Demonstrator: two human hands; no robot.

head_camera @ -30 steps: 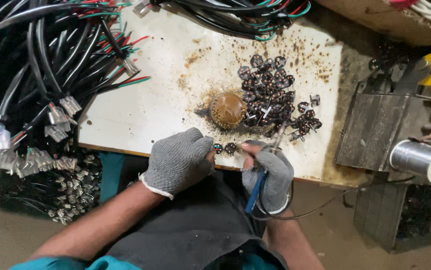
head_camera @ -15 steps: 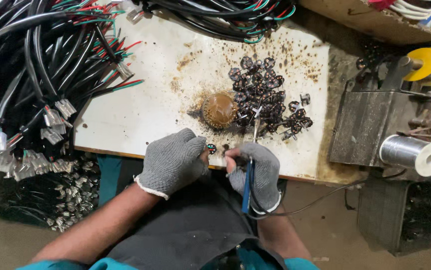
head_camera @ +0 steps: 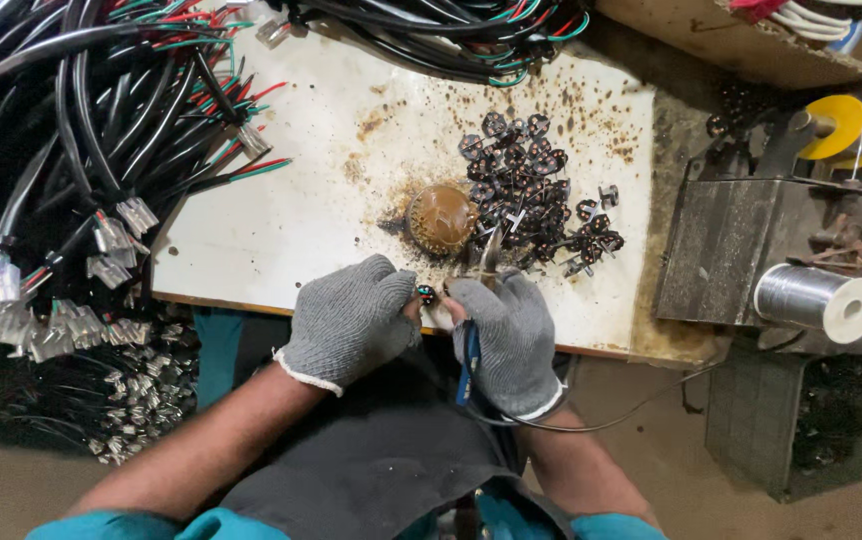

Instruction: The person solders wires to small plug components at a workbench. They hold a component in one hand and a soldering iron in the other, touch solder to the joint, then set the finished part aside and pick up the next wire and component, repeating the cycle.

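Both hands wear grey knitted gloves and meet at the near edge of a stained white board (head_camera: 281, 215). My left hand (head_camera: 351, 318) pinches a small dark part (head_camera: 427, 295) between its fingertips. My right hand (head_camera: 511, 335) grips a blue-handled soldering iron (head_camera: 471, 350), its metal tip pointing up towards a pile of small black parts (head_camera: 531, 195). A round brown pad (head_camera: 441, 218) lies just beyond the hands, left of the pile.
Bundles of black, red and green cables with white connectors (head_camera: 101, 130) crowd the left side. More cables (head_camera: 431, 35) run along the far edge. A spool of solder wire (head_camera: 816, 298) rests on a metal block (head_camera: 731, 250) at right, with yellow reels (head_camera: 836, 125) behind.
The two hands have drawn closer together at the board's near edge. The iron's tip has shifted slightly left, towards the part held in the left fingertips.
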